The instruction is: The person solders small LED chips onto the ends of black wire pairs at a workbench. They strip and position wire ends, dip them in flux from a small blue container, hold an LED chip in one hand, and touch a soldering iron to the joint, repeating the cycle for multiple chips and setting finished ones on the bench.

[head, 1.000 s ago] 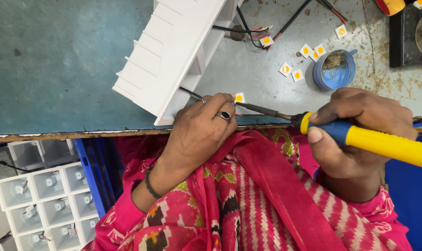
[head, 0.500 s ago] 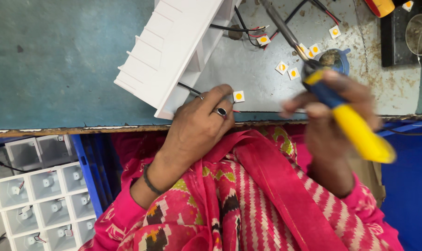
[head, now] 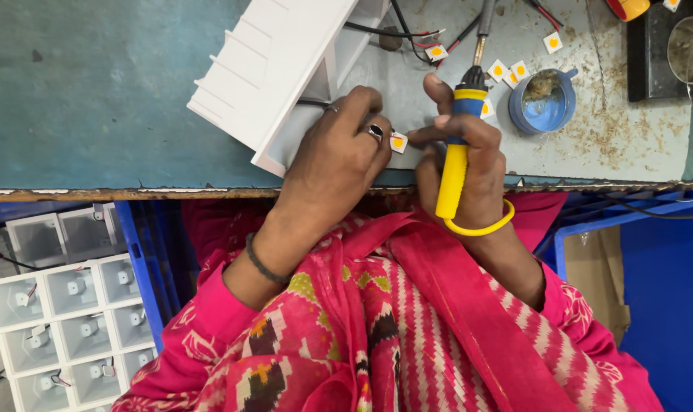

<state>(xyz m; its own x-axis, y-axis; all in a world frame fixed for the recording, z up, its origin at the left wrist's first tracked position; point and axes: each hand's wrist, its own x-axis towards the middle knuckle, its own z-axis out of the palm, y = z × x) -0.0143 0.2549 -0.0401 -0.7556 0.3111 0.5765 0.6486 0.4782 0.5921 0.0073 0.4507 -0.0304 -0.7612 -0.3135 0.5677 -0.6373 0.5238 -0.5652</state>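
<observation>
The left hand (head: 339, 156), a dark-stoned ring on one finger, lay curled over the lower edge of the white ribbed plastic housing (head: 274, 65) on the worn grey-green workbench (head: 87, 99), its fingertips pinching a small white square chip with an orange centre (head: 398, 142) just beside the housing's corner. Right next to it, the right hand (head: 468, 164) was wrapped tight round the yellow and blue handle of the soldering iron (head: 457, 145), held upright, its metal tip pointing away from the person toward the tangle of black and red wires (head: 415, 30) at the top. A yellow cord looped out under that fist. More of those little orange-centred square chips (head: 508, 72) lay scattered near the tip, and a round blue tin of brownish flux (head: 545, 101) sat just to the right of them. Down at the left, below the bench edge, a blue crate (head: 136, 259) held rows of white square housings (head: 64, 320). The person's pink patterned garment filled the lower frame
</observation>
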